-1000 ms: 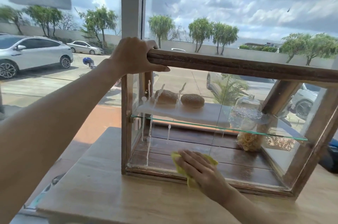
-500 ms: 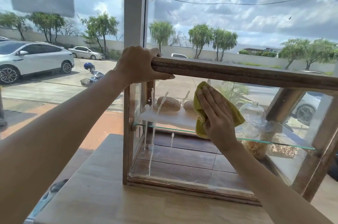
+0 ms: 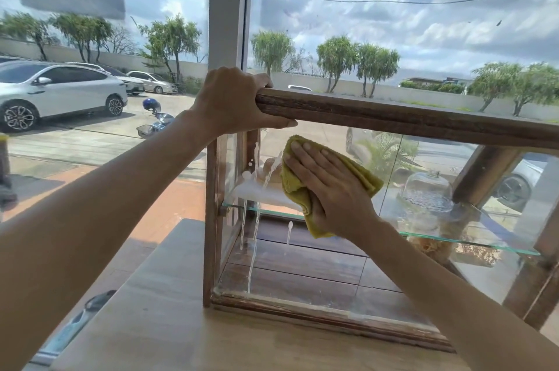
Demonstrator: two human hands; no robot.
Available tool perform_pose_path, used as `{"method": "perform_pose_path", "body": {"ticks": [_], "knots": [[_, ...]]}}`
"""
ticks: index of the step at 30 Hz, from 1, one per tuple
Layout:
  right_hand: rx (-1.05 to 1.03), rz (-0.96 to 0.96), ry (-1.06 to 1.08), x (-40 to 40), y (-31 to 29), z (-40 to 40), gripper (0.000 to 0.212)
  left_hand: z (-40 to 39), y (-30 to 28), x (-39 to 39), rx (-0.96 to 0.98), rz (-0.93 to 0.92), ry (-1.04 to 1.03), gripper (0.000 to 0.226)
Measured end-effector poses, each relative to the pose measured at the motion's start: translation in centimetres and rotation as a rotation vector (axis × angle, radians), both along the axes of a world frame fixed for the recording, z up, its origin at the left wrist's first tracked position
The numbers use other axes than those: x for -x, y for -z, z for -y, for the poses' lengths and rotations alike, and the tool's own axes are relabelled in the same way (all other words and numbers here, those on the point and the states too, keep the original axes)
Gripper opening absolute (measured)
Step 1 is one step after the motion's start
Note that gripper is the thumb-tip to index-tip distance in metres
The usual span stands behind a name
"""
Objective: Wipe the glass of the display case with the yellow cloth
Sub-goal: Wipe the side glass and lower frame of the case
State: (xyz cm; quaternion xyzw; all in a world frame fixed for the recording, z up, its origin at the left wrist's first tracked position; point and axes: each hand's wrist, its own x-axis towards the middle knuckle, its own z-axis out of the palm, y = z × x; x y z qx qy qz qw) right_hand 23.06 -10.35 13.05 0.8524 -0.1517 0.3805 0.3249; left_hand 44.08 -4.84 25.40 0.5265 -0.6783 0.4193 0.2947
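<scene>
Left hand (image 3: 231, 101): fingers clamped over the top-left corner of the wooden-framed glass display case (image 3: 393, 119).
Right hand (image 3: 328, 186): fingers flat, slightly spread — pressing the folded yellow cloth (image 3: 298, 189) to the front glass, upper left.
White drips (image 3: 255, 219): left of the cloth.

Counts: 1 wooden display case (image 3: 393, 119), 1 glass shelf (image 3: 472, 242) inside, 1 yellow cloth (image 3: 298, 189), 2 hands, left hand (image 3: 230, 101) & right hand (image 3: 329, 186), 1 glass dome (image 3: 428, 189), 1 scooter (image 3: 155, 122) outside.
</scene>
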Motion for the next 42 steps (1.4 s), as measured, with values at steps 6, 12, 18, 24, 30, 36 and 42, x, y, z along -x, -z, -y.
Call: {"method": "perform_pose_path", "body": {"ticks": [6,12,18,24,30,36,42], "knots": [[0.009,-0.164,-0.003,0.1,4.0,0.2,0.054,0.1,0.0,-0.1,-0.017,-0.022,-0.003,0.093],[-0.021,-0.357,0.017,0.7,10.0,0.5,0.064,0.2,0.0,-0.2,-0.018,-0.035,0.006,0.091],[-0.054,-0.563,0.073,1.5,15.7,0.1,0.079,0.2,0.1,-0.1,-0.011,-0.037,-0.001,0.092],[-0.149,-0.692,0.021,1.7,19.6,-0.2,0.058,0.1,0.1,-0.1,-0.02,-0.066,0.006,0.092],[-0.166,-0.473,-0.118,2.2,19.0,-1.4,0.041,0.0,0.1,0.0,-0.032,-0.076,-0.013,0.093],[-0.112,-0.04,-0.241,1.4,11.8,-3.6,0.035,-0.1,-0.2,-0.1,-0.075,-0.063,-0.034,0.095],[0.12,0.299,-0.107,0.1,1.8,-2.9,0.032,-0.7,-1.0,-1.5,-0.176,0.033,0.012,0.087]]}}
